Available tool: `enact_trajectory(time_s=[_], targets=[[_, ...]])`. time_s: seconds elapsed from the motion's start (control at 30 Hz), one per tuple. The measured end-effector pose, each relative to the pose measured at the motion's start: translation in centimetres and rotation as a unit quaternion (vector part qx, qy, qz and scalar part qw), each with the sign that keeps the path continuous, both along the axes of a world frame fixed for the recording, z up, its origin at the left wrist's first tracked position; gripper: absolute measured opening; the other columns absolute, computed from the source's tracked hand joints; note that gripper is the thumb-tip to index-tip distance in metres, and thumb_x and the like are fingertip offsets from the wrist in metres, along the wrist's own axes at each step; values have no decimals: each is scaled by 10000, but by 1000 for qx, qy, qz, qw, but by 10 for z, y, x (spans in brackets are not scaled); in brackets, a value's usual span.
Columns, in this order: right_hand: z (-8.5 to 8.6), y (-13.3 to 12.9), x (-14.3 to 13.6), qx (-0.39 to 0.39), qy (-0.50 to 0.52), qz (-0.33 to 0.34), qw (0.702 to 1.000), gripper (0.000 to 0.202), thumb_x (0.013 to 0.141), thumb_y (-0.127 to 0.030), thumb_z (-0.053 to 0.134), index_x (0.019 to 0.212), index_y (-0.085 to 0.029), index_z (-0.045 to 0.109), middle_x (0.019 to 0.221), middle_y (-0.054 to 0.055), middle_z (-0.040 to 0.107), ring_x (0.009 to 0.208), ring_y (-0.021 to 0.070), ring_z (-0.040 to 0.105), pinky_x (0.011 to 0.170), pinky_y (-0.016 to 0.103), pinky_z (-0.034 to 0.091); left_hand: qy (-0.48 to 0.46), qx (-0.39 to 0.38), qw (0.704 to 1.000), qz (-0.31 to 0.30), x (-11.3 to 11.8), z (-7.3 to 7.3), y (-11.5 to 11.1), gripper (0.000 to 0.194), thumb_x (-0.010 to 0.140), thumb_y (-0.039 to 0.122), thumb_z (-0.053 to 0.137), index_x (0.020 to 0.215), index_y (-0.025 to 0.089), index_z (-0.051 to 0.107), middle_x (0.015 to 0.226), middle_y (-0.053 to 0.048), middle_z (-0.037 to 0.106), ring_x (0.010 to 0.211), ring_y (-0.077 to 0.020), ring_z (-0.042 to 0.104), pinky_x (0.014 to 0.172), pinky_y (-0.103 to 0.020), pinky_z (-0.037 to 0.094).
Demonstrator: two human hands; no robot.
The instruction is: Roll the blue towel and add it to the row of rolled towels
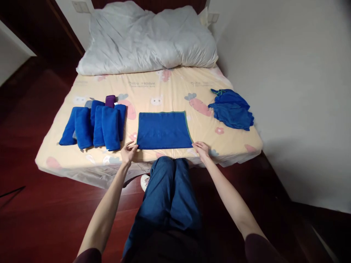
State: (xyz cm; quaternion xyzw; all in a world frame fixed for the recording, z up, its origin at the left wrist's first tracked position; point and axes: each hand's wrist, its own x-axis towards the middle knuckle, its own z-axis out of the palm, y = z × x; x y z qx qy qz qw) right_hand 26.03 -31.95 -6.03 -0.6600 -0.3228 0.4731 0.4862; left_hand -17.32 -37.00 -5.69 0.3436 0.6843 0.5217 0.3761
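Observation:
A blue towel (163, 129) with green-edged sides lies flat as a rectangle near the front edge of the bed. My left hand (128, 151) pinches its near left corner between thumb and fingers. At the near right corner, my right hand (201, 149) holds the cloth in the same kind of pinch. Left of the towel sits a group of rolled or folded blue towels (110, 128), several of them overlapping, with a purple one (110, 101) and a grey one (88, 104) partly hidden behind. To the right is a crumpled heap of blue cloths (231, 109).
The bed (153, 89) has a yellow sheet printed with carrots and rabbits. A bunched grey-white quilt (150, 40) lies across its head end. A wall (287, 91) runs along the right side, and dark red floor (33, 204) shows at the left.

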Motion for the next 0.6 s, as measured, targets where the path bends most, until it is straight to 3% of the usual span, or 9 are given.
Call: enact_trajectory(time_s=[0.23,0.37,0.47,0.6], targets=[[6,-9,12,-28,26,26,999,580,377,-436,966,727,-199,569,628,-56,622,490,37,404,442,177,292,19,-12,1000,-7,-8,-7,-28,689,646,519,853,1194,119,732,903,-108,805,834,-250,773,841,-375,609],[7,-3,22,-64,18,93,993,539,417,-428,968,734,-196,598,615,-52,617,474,36,373,427,178,261,91,-52,991,-87,-17,0,-33,637,717,532,812,1237,178,713,919,-95,815,962,-301,778,908,-399,598],[9,19,25,-69,4,131,989,494,506,-452,956,817,-194,671,651,-30,657,465,45,368,410,186,250,142,-108,974,-141,-24,8,-11,643,729,536,823,1285,247,677,917,-66,819,1013,-312,775,908,-383,593],[14,74,13,-68,-33,150,986,471,585,-454,957,884,-189,707,661,-14,680,455,47,368,392,182,239,131,-163,971,-118,-29,11,54,682,709,502,866,1296,222,659,907,-82,811,969,-288,777,826,-334,592]])
